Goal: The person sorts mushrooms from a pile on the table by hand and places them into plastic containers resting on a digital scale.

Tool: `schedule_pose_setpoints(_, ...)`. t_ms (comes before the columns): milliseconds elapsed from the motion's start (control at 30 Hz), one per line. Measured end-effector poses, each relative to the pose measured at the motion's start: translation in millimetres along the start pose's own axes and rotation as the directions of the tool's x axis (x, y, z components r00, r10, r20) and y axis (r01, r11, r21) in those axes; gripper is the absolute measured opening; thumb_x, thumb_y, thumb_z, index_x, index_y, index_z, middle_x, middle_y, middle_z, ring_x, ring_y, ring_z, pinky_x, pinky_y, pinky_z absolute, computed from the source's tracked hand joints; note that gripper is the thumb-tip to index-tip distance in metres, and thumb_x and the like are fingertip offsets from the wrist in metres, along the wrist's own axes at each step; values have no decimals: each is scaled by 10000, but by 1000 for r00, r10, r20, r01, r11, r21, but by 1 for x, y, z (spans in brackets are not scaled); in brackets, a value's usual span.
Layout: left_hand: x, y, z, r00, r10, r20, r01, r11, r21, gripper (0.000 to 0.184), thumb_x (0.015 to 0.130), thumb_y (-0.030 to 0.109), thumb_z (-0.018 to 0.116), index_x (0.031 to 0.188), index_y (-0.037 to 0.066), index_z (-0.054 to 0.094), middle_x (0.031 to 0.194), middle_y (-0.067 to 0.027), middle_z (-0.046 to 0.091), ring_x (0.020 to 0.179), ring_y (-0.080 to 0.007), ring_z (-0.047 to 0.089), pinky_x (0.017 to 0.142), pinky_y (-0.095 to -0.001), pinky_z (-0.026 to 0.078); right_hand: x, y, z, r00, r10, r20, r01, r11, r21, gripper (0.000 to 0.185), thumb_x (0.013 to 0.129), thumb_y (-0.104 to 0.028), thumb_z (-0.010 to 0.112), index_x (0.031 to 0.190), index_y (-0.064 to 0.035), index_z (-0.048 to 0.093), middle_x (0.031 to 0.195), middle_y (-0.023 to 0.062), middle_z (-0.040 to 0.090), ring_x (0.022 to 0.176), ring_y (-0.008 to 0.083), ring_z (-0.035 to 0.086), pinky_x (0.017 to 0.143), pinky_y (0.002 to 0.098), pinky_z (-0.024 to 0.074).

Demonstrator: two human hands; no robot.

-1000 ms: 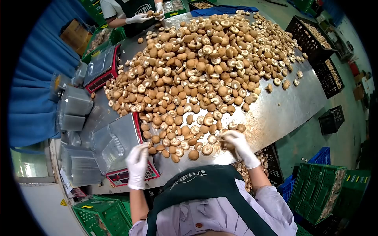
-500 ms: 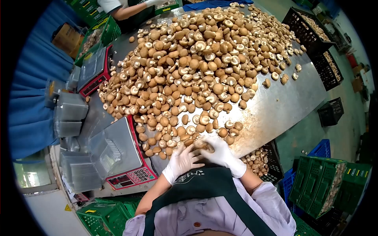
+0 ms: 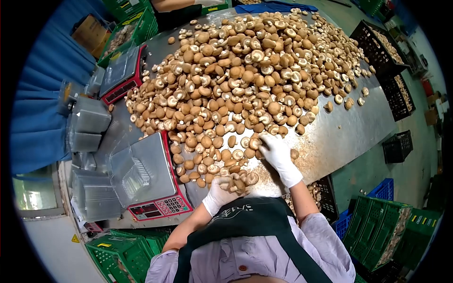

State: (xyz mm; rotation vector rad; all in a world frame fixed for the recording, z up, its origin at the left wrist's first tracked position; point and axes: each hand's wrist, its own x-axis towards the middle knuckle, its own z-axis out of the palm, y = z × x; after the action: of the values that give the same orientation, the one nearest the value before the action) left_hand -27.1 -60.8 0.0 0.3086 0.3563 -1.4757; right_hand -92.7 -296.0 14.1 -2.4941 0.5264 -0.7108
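Observation:
My left hand (image 3: 220, 194), in a white glove, is cupped around several brown mushrooms (image 3: 239, 183) near the table's front edge. Pale gills show on one of them, at the right side of the bunch. My right hand (image 3: 279, 155), gloved too, reaches onto the table with its fingers bent over a mushroom (image 3: 259, 154) at the fingertips; the palm hides part of it. A single mushroom (image 3: 295, 154) lies just right of that hand. Beyond both hands spreads a large mushroom pile (image 3: 236, 75), caps and stems facing all ways.
A red-edged scale (image 3: 141, 174) holding a clear plastic tray stands left of my hands, a second scale (image 3: 123, 73) behind it. Stacked clear trays (image 3: 89, 122) line the left edge. Black crates (image 3: 377, 45) and green crates (image 3: 380, 231) stand right. Another person's arm (image 3: 174, 4) shows at the top.
My hands, close together before, have separated. The right has moved forward and right to loose mushrooms; the left has stayed low, now with several mushrooms in it. The view has shifted slightly.

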Motion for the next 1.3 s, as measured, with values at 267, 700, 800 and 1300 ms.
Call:
schedule_pose_setpoints(267, 2, 9, -5, 992, 123, 9, -123, 992, 14, 366, 883, 407, 459, 904, 57, 564, 950, -132, 582, 988, -330, 552, 857, -531, 445, -42, -31, 6, 911, -127, 392, 149, 989, -24, 423, 759, -273, 706, 1114, -70, 600, 1018, 116, 632, 984, 307, 570, 828, 394, 480)
schedule_pose_setpoints(700, 0, 10, 9, 998, 58, -1, -58, 998, 29, 189, 917, 168, 517, 996, -1, 545, 930, -139, 588, 924, -267, 584, 877, -403, 478, 6, 18, -21, 888, 383, 255, -322, 913, -252, 402, 720, -283, 741, 1072, -112, 651, 936, 106, 671, 899, 298, 636, 793, 401, 508)
schedule_pose_setpoints(800, 1, 10, -9, 1000, -2, 13, 2, 998, 66, 334, 930, 185, 497, 1194, -19, 520, 1071, -149, 572, 985, -281, 548, 939, -445, 448, 1, 14, -3, 904, 321, 282, -210, 908, -362, 391, 677, -309, 762, 993, -101, 664, 852, 88, 675, 815, 281, 649, 726, 411, 514)
schedule_pose_setpoints(1300, -2, 7, 11, 984, 3, 177, -42, 976, 215, 559, 772, 244, 613, 1268, 57, 434, 1177, -214, 526, 992, -335, 556, 793, -484, 496, 82, 45, -21, 974, 221, 43, -211, 962, -171, 552, 731, -256, 754, 1224, -94, 564, 1193, 154, 590, 1075, 339, 555, 921, 404, 460)
